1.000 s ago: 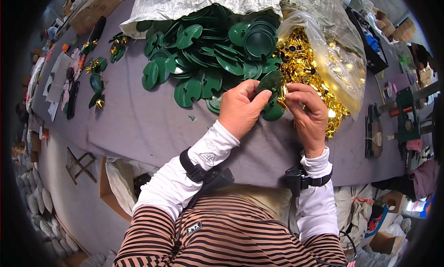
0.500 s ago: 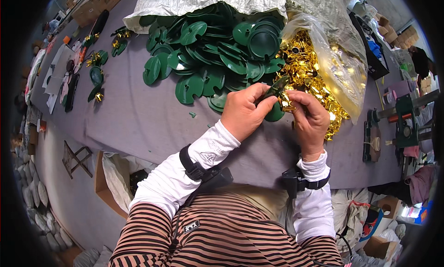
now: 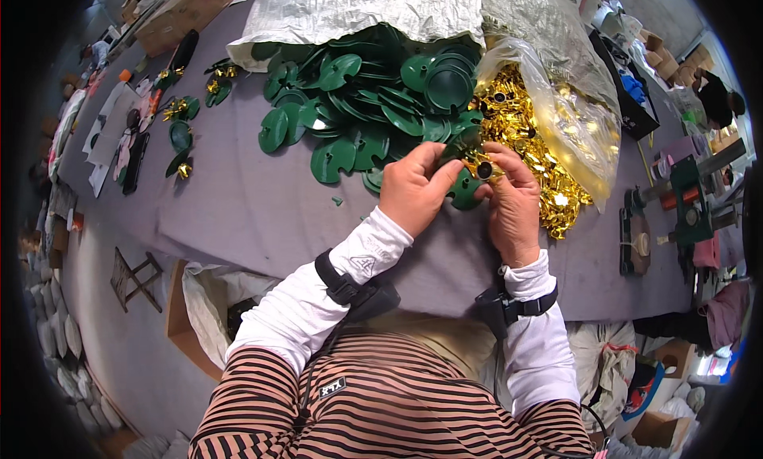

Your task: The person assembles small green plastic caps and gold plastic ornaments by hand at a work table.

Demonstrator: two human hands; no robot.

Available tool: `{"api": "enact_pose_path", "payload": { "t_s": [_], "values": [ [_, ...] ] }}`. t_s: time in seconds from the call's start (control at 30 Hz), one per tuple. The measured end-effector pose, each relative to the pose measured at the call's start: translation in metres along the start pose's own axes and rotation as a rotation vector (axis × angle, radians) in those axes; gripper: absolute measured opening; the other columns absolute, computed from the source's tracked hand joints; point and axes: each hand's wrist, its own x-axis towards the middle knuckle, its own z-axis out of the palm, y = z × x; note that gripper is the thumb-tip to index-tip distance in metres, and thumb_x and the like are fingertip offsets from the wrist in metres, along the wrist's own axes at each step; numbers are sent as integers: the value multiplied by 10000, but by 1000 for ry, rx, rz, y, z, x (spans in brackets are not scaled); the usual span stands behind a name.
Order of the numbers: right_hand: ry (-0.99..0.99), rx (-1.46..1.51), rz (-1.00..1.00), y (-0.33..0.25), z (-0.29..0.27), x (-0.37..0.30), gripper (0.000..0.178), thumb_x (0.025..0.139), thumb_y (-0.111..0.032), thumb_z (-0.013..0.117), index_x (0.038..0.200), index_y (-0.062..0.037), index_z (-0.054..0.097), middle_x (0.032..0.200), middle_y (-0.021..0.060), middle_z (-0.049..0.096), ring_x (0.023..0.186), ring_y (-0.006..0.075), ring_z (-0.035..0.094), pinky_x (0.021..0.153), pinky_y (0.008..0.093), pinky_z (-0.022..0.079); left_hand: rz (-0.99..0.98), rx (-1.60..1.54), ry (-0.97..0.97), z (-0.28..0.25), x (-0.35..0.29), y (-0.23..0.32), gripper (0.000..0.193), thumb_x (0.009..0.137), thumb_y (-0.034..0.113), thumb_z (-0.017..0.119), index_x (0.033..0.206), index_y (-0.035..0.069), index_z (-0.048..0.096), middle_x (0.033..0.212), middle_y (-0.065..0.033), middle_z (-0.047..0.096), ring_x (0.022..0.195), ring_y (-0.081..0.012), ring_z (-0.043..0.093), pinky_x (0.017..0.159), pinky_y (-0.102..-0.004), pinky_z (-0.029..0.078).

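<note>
My left hand [image 3: 413, 187] pinches a dark green plastic disc [image 3: 461, 143], tilted nearly edge-on, between thumb and fingers. Against it sits a shiny gold petalled piece [image 3: 483, 170] with a dark round centre, gripped by the fingers of my right hand [image 3: 515, 209]. The two pieces meet between my hands; whether they are joined I cannot tell. Just beyond lies a heap of notched green discs [image 3: 342, 153] spilling from under a white woven sack [image 3: 366, 10]. Beside it, a pile of gold pieces [image 3: 560, 209] spills out of a clear plastic bag [image 3: 600, 157].
Several green discs with gold pieces on them [image 3: 180, 133] lie on the left of the grey cloth-covered table [image 3: 230, 213]. Papers [image 3: 103, 149] are farther left. A green metal clamp-like device [image 3: 687, 197] stands at the right edge, near a black box [image 3: 636, 101].
My right hand has shifted slightly left and turned, so the gold piece's dark centre now shows. The left hand keeps hold of the green disc. The whole view has shifted a little.
</note>
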Motion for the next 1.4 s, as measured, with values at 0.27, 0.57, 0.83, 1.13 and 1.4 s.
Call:
{"api": "enact_pose_path", "payload": {
  "t_s": [0.27, 0.57, 0.83, 1.13, 1.4],
  "values": [
    [-3, 369, 156, -4, -7, 0, 246, 907, 18, 544, 1135, -70, 568, 1150, 143, 614, 797, 160, 672, 624, 226, 567, -77, -295, 88, -16, -5, -2, 144, 909, 54, 633, 1014, -39, 598, 937, -53, 679, 807, -67, 623, 728, -212, 514],
    [-76, -164, 91, -9, 14, -10, 542, 771, 49, 672, 1279, -74, 529, 1169, 62, 570, 881, 186, 598, 792, 284, 505, 109, 219, 149, -7, -2, 2, 187, 864, 120, 671, 985, -19, 638, 799, -79, 696, 691, -69, 636, 615, -261, 507],
    [72, -504, -176, 0, 25, -12, 239, 829, -74, 738, 1049, -4, 679, 903, 27, 671, 749, 65, 599, 636, 208, 491, 436, 497, 78, -6, -13, 1, 169, 847, 71, 655, 1001, 0, 643, 784, -116, 686, 661, -160, 671, 602, -271, 507],
    [84, -3, 155, -12, -1, -4, 400, 885, -33, 623, 1273, 24, 540, 1001, 33, 612, 752, 66, 550, 663, 186, 462, 165, 181, 329, -109, 16, 7, 210, 811, 120, 666, 953, -31, 632, 809, -69, 688, 705, -109, 617, 620, -274, 495],
    [100, -168, 45, 0, 4, 4, 471, 907, -76, 633, 1325, 30, 443, 1105, 105, 623, 841, 138, 609, 696, 238, 497, 564, 1234, 897, -290, 71, 35, 514, 761, 183, 710, 1197, -42, 557, 1070, -221, 638, 1033, -370, 604, 931, -414, 468]
  ]
}}
